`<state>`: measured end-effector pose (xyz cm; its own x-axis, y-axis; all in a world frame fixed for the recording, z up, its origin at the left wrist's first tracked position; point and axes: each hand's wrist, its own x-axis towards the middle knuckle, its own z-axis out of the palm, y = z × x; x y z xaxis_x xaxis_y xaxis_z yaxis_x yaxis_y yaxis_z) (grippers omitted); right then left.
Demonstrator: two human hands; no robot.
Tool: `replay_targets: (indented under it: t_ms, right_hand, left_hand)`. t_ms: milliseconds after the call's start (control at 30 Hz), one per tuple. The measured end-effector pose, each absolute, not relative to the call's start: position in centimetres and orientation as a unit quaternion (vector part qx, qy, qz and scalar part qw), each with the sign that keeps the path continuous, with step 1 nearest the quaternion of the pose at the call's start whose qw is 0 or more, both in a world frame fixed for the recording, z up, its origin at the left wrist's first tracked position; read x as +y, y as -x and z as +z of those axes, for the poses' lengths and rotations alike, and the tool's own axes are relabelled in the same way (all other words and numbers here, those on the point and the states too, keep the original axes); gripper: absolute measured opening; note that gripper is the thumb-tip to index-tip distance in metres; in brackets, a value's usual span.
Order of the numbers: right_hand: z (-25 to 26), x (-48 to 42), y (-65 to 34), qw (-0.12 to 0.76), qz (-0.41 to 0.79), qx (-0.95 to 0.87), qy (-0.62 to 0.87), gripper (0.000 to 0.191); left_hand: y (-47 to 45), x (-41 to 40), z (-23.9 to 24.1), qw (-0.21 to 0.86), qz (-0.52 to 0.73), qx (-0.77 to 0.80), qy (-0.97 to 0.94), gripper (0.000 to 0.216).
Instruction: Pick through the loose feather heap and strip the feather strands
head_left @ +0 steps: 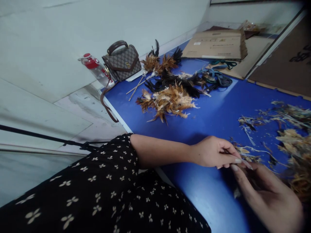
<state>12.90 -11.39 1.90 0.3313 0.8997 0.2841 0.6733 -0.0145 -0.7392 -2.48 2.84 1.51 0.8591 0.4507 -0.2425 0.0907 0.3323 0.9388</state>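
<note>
My left hand rests on the blue table, its fingers pinched together on a small feather piece. My right hand comes in from the lower right, fingers curled toward the same spot, fingertips meeting the left hand's; what it holds is hard to make out. Loose feather scraps lie scattered just beyond both hands. My left arm wears a black sleeve with white flowers.
A pile of brown and black feathers with thin sticks lies mid-table. Dark cords lie behind it. A brown handbag and a red-capped bottle stand by the wall. Flat cardboard lies at the far end.
</note>
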Motion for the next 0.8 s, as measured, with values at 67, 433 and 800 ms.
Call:
replay_targets:
  t_ms: [67, 433, 800]
  right_hand:
    - [1.7, -11.4, -13.4, 0.401, 0.099, -0.608, 0.678, 0.023]
    - [2.2, -10.6, -10.8, 0.455, 0.145, -0.433, 0.765, 0.036]
    - [1.8, -11.1, -10.7, 0.501, 0.209, -0.318, 0.778, 0.043]
  left_hand:
    - [2.6, 2.8, 1.6, 0.777, 0.118, 0.240, -0.570, 0.037]
    - [2.3, 1.9, 1.8, 0.624, 0.377, 0.234, -0.643, 0.015]
    - [3.5, 3.1, 3.9, 0.626, 0.249, 0.099, -0.732, 0.010]
